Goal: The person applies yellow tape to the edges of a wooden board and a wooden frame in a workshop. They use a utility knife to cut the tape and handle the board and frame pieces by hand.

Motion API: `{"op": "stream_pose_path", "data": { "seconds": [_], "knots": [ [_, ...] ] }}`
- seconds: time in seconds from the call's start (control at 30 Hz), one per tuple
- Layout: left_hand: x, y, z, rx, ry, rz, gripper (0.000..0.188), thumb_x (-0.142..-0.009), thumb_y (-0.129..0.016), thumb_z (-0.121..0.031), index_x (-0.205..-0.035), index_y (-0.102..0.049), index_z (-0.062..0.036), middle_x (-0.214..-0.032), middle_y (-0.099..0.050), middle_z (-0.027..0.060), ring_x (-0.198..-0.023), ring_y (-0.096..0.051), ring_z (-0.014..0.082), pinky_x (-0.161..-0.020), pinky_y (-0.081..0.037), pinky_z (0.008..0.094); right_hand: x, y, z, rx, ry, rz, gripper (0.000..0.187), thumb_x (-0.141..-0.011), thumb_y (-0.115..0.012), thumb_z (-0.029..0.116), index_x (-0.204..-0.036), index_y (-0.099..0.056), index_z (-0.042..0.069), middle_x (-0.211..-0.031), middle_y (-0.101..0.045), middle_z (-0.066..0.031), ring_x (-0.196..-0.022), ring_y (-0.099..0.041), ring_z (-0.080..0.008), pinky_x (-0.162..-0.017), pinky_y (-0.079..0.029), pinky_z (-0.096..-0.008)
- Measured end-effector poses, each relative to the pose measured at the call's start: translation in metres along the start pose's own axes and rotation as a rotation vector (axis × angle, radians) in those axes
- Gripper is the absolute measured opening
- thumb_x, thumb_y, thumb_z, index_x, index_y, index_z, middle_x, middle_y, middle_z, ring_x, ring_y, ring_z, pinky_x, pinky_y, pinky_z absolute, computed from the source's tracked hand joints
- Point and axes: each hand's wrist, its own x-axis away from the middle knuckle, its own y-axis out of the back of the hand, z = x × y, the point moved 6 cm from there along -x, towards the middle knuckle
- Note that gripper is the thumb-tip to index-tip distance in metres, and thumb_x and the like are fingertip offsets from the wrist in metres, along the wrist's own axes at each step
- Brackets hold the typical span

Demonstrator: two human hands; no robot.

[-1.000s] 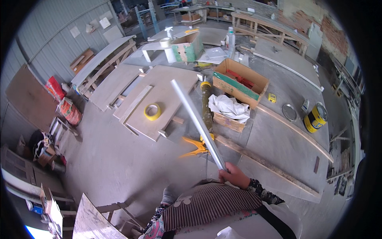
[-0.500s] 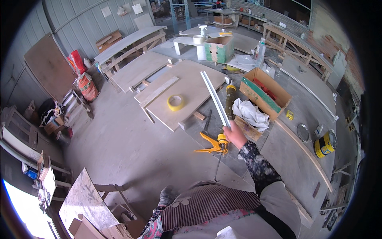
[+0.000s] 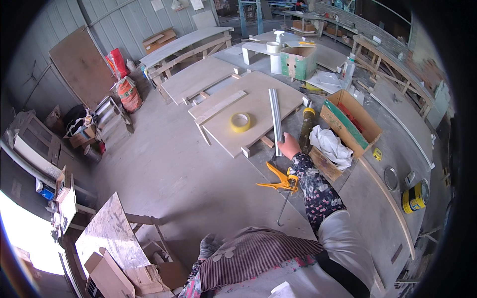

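Note:
My right hand [image 3: 289, 146] is closed around the near end of a long, pale metal strip with lengthwise grooves [image 3: 275, 111]. The strip points away from me, its far end over the right part of a beige board [image 3: 271, 82]; whether it touches the board I cannot tell. Just below this hand lies an orange-handled caulking gun [image 3: 283, 180]. To its right are a dark tube with a yellow cap [image 3: 306, 130] and a crumpled white cloth [image 3: 332, 148]. My left hand [image 3: 209, 245], in a grey glove, hangs low by my apron, its fingers not clear.
A roll of yellow tape [image 3: 240, 122] and a narrow wooden strip [image 3: 221, 107] lie on the board. An open cardboard box [image 3: 370, 126] holds red things. Farther right are a tape measure [image 3: 377, 154] and a yellow-black can [image 3: 415, 196]. A leaning panel [image 3: 112, 233] stands at lower left.
My right hand has moved farther out and left over the table with the metal strip, which now points more straight ahead. The whole view has shifted, and my left hand stays low.

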Motion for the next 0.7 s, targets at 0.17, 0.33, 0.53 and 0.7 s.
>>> {"op": "stream_pose_path", "data": {
  "seconds": [0.17,0.33,0.53,0.7],
  "knots": [
    [-0.023,0.018,0.022,0.423,-0.025,0.386,0.017,-0.096,-0.056,-0.018,-0.103,-0.062,-0.0036,-0.100,-0.064,0.0135,-0.088,-0.061,0.0250,-0.079,-0.051,0.0411,0.057,0.021,0.040,-0.335,0.175,0.219,0.035,-0.087,-0.067,0.023,-0.113,-0.064,0.000,-0.105,-0.069,-0.0181,-0.096,-0.067,-0.0283,-0.086,-0.053,-0.0363],
    [-0.082,0.062,0.035,-0.214,-0.160,0.136,0.012,-0.092,-0.065,-0.010,-0.084,-0.060,-0.0030,-0.077,-0.062,0.0052,-0.068,-0.057,0.0161,-0.062,-0.050,0.0316,0.149,0.063,0.049,-0.601,0.199,0.399,0.029,-0.095,-0.062,0.025,-0.111,-0.066,0.001,-0.104,-0.071,-0.0120,-0.093,-0.068,-0.0182,-0.084,-0.052,-0.0298],
    [-0.095,0.036,0.022,-0.558,-0.186,0.194,0.019,-0.088,-0.067,-0.013,-0.075,-0.055,-0.0052,-0.077,-0.058,0.0027,-0.069,-0.057,0.0177,-0.059,-0.049,0.0366,0.232,0.092,-0.005,-0.742,-0.115,0.370,0.027,-0.097,-0.061,0.020,-0.115,-0.063,0.000,-0.099,-0.071,-0.0071,-0.090,-0.066,-0.0128,-0.081,-0.052,-0.0287],
    [-0.107,-0.014,0.012,-1.600,-0.521,0.414,0.026,-0.090,-0.068,-0.025,-0.073,-0.057,-0.0092,-0.065,-0.059,0.0042,-0.062,-0.058,0.0187,-0.058,-0.049,0.0373,0.279,0.122,-0.048,-0.847,-0.263,0.187,0.027,-0.098,-0.059,0.020,-0.115,-0.062,0.000,-0.098,-0.069,-0.0069,-0.089,-0.065,-0.0122,-0.079,-0.052,-0.0287]
  ]
}}
